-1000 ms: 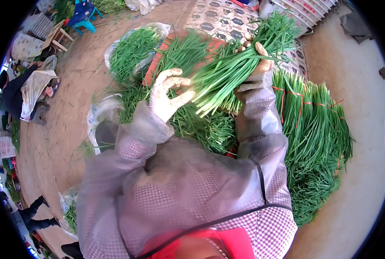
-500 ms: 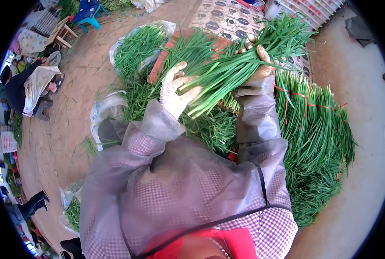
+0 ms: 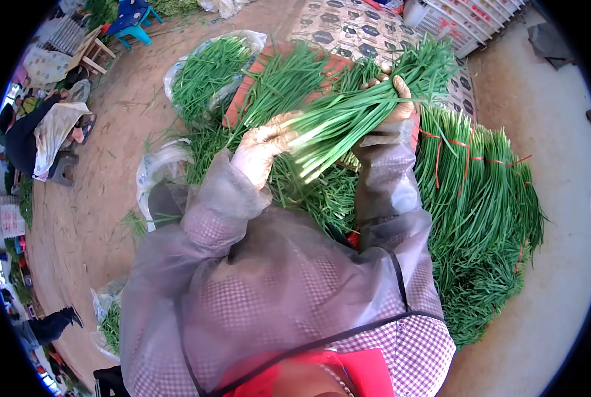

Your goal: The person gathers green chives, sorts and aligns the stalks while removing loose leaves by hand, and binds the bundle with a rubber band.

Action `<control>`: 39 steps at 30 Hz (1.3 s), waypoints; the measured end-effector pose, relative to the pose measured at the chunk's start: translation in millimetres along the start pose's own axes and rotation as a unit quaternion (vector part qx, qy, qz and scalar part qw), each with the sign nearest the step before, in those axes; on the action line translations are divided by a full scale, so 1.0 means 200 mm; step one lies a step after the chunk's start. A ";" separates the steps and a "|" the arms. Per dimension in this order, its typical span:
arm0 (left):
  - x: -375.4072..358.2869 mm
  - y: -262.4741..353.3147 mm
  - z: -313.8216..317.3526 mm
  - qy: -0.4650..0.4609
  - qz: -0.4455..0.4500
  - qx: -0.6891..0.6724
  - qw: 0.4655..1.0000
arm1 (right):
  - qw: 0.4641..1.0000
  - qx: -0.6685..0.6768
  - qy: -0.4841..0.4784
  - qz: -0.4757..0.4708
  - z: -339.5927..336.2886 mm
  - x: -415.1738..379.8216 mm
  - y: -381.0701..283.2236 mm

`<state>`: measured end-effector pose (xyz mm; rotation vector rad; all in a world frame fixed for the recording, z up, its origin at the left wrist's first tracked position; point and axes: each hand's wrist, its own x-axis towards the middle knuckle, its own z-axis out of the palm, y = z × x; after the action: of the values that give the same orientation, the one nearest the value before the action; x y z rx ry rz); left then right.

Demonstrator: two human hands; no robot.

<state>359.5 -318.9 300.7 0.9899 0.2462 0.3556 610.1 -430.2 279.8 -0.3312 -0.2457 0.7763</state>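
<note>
My right hand (image 3: 398, 99), gloved, is wrapped round a loose bunch of garlic chives (image 3: 348, 119). The leafy tips stick out up and to the right; the pale stalk ends point down and left. At those stalk ends, my gloved left hand (image 3: 262, 147) has its fingers closed on a few stalks. Under the bunch lies a red board (image 3: 242, 102) with more loose chives (image 3: 289, 79) on it. Beside my right forearm stand tied bundles of chives (image 3: 477, 172) bound with red bands.
A plastic bag of chives (image 3: 209, 73) sits beyond the board, left of it. Loose trimmings (image 3: 325, 198) are heaped before my lap. White crates (image 3: 451, 23) stand at the back right. At far left a seated person (image 3: 34, 139) is near a blue stool (image 3: 135, 32).
My left hand's fingers have gone from spread to closed at the stalk ends. My right hand and the bunch have shifted slightly down and left.
</note>
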 end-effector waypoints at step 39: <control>0.09 0.07 0.01 -0.066 0.145 0.389 0.908 | 0.969 0.112 -0.209 0.075 -0.08 -0.02 -0.01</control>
<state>374.4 -306.2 312.4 1.8458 0.1116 0.4703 615.4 -437.8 265.4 0.0339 -0.5294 1.0107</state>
